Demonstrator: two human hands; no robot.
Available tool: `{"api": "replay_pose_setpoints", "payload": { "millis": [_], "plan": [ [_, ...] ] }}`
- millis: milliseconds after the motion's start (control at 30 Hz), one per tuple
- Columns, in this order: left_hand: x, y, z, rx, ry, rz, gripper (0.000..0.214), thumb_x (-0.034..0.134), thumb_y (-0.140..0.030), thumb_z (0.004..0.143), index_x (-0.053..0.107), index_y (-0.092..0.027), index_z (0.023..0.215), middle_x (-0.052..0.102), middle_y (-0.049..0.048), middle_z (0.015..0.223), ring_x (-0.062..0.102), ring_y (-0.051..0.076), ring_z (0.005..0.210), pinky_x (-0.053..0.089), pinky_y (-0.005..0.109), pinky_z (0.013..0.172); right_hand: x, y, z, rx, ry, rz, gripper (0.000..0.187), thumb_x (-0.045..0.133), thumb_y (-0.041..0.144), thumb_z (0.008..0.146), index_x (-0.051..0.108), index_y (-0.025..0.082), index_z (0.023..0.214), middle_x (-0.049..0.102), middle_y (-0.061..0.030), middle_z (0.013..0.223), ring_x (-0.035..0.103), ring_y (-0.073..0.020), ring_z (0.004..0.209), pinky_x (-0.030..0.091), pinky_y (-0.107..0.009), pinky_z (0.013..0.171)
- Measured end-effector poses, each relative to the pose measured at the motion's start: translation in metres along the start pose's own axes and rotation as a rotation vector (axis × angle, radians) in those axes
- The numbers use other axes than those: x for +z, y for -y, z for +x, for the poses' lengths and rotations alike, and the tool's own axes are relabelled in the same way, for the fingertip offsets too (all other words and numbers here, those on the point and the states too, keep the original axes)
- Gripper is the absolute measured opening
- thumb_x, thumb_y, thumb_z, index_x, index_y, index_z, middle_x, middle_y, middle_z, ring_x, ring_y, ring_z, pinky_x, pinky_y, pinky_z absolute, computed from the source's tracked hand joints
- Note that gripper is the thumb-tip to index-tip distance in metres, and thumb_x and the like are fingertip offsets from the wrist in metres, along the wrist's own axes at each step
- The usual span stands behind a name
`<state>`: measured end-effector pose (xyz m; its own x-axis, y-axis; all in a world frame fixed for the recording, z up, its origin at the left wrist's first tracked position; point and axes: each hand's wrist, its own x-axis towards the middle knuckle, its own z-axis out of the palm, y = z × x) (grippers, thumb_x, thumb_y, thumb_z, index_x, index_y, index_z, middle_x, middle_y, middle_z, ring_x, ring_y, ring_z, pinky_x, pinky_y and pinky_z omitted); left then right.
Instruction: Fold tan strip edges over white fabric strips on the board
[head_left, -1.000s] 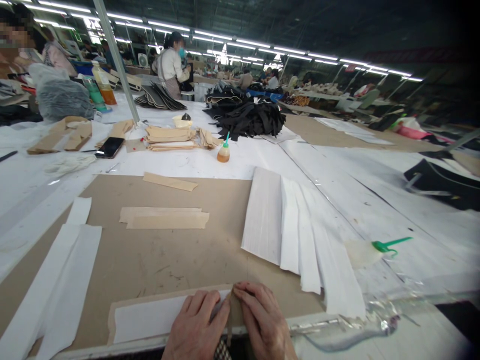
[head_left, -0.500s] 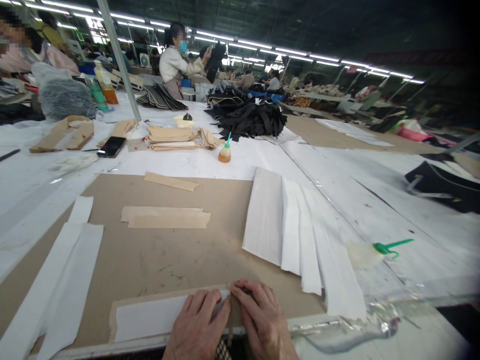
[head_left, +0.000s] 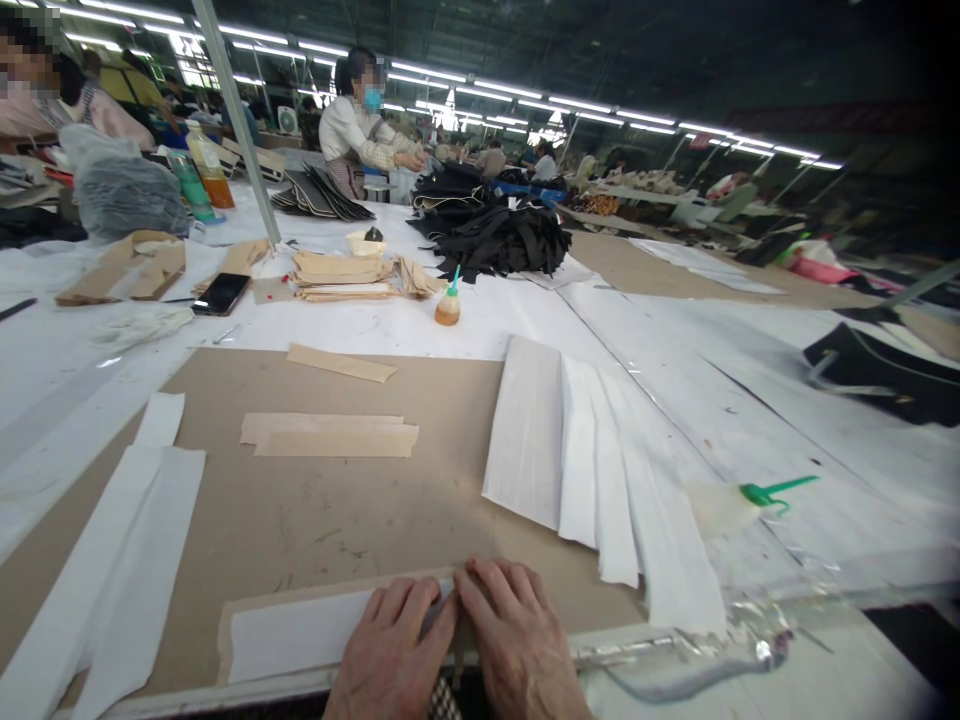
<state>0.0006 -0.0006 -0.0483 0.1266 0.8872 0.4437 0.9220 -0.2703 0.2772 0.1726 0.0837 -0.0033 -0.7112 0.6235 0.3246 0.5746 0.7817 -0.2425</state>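
A beige strip (head_left: 225,640) with a white strip (head_left: 292,635) laid on it runs along the near edge of the brown board. My left hand (head_left: 397,640) rests over the right part of these strips, fingers bent and pressed down, thumb close to the forefinger. Beside it, my right hand (head_left: 517,630) bears down at the beige strip's right end, its fingers bent and close together. Both thumbs nearly meet there. The hands hide that end, so its fold cannot be made out. Nearest to my right hand is a fan of white strips (head_left: 581,450).
Loose beige strips (head_left: 337,437) and long white strips (head_left: 142,560) lie on the brown board (head_left: 300,510). Beyond stand a small glue bottle (head_left: 448,308), a phone (head_left: 223,294) and a black pile (head_left: 502,235). A green-nozzled bottle (head_left: 724,508) lies right. A co-worker (head_left: 352,135) stands behind.
My right hand has shifted slightly left and flattened over the strip's end, its fingers less pinched. My left hand stays almost in place. The co-worker's hands have come down, lowering a black piece.
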Motion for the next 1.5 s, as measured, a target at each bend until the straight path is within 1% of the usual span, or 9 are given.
{"api": "replay_pose_setpoints", "payload": {
  "millis": [133, 233, 333, 567, 900, 1000, 1133, 1300, 1500],
  "plan": [
    [-0.008, -0.002, 0.002, -0.006, 0.041, 0.02, 0.034, 0.05, -0.011, 0.088, 0.061, -0.02, 0.119, 0.062, 0.0083, 0.111, 0.056, 0.024, 0.094, 0.049, 0.035, 0.083, -0.002, -0.004, -0.002, 0.077, 0.015, 0.162, 0.037, 0.047, 0.006, 0.092, 0.06, 0.025, 0.12, 0.065, -0.006, 0.115, 0.058, -0.0248, 0.101, 0.05, -0.038, 0.086],
    [-0.01, -0.001, 0.002, 0.001, 0.044, 0.014, 0.034, 0.049, -0.011, 0.088, 0.061, -0.019, 0.119, 0.062, 0.0093, 0.112, 0.056, 0.025, 0.095, 0.05, 0.036, 0.083, -0.002, -0.008, -0.008, 0.065, -0.023, 0.287, 0.034, 0.047, 0.01, 0.098, 0.057, 0.026, 0.126, 0.063, -0.0061, 0.117, 0.058, -0.0227, 0.108, 0.05, -0.036, 0.092],
    [-0.008, 0.0, 0.001, 0.003, 0.045, -0.005, 0.035, 0.046, -0.011, 0.089, 0.06, -0.018, 0.121, 0.062, 0.0105, 0.112, 0.056, 0.025, 0.095, 0.05, 0.037, 0.083, 0.001, -0.007, -0.013, 0.057, -0.068, 0.33, 0.031, 0.047, 0.01, 0.099, 0.059, 0.027, 0.123, 0.061, -0.0067, 0.118, 0.058, -0.0221, 0.111, 0.05, -0.035, 0.095],
    [0.002, 0.001, -0.001, 0.027, -0.061, -0.017, 0.035, 0.037, -0.013, 0.094, 0.061, -0.017, 0.119, 0.061, 0.0116, 0.108, 0.056, 0.024, 0.091, 0.049, 0.035, 0.078, 0.001, -0.002, -0.014, 0.018, -0.07, 0.28, 0.035, 0.045, 0.007, 0.096, 0.062, 0.025, 0.121, 0.062, -0.0085, 0.115, 0.059, -0.0229, 0.107, 0.053, -0.037, 0.09],
    [0.0, 0.001, -0.002, 0.024, -0.017, -0.024, 0.036, 0.038, -0.016, 0.094, 0.06, -0.016, 0.123, 0.061, 0.0127, 0.111, 0.055, 0.027, 0.093, 0.05, 0.04, 0.081, 0.002, 0.007, -0.014, -0.023, -0.033, 0.026, 0.04, 0.051, 0.007, 0.087, 0.064, 0.023, 0.122, 0.068, -0.007, 0.119, 0.058, -0.0272, 0.107, 0.05, -0.042, 0.093],
    [-0.004, 0.0, 0.0, 0.014, 0.015, -0.016, 0.035, 0.041, -0.015, 0.093, 0.06, -0.017, 0.123, 0.062, 0.0117, 0.111, 0.056, 0.026, 0.094, 0.051, 0.039, 0.082, 0.001, 0.006, -0.015, 0.031, -0.018, 0.088, 0.039, 0.049, 0.007, 0.091, 0.063, 0.025, 0.123, 0.068, -0.0062, 0.116, 0.06, -0.0239, 0.104, 0.052, -0.038, 0.089],
    [-0.012, -0.002, 0.002, 0.002, 0.056, -0.004, 0.034, 0.044, -0.012, 0.092, 0.061, -0.018, 0.122, 0.062, 0.0109, 0.112, 0.057, 0.025, 0.096, 0.051, 0.037, 0.083, 0.002, 0.002, -0.017, 0.056, -0.079, 0.204, 0.036, 0.045, 0.005, 0.095, 0.062, 0.023, 0.121, 0.066, -0.0068, 0.113, 0.061, -0.0212, 0.102, 0.054, -0.034, 0.087],
    [-0.016, -0.002, 0.002, 0.016, 0.065, 0.006, 0.034, 0.045, -0.013, 0.092, 0.06, -0.015, 0.123, 0.062, 0.0113, 0.113, 0.057, 0.026, 0.095, 0.052, 0.038, 0.083, 0.008, 0.001, -0.02, 0.055, -0.073, 0.168, 0.038, 0.046, 0.006, 0.096, 0.061, 0.023, 0.126, 0.065, -0.0079, 0.116, 0.061, -0.0225, 0.103, 0.053, -0.037, 0.087],
    [-0.009, -0.001, 0.001, 0.018, 0.012, -0.012, 0.036, 0.039, -0.012, 0.094, 0.061, -0.015, 0.122, 0.062, 0.012, 0.112, 0.057, 0.025, 0.094, 0.052, 0.038, 0.082, 0.009, 0.005, -0.019, 0.047, -0.044, 0.087, 0.036, 0.047, 0.008, 0.095, 0.061, 0.023, 0.124, 0.067, -0.0072, 0.114, 0.06, -0.0232, 0.1, 0.052, -0.038, 0.087]
  ]
}}
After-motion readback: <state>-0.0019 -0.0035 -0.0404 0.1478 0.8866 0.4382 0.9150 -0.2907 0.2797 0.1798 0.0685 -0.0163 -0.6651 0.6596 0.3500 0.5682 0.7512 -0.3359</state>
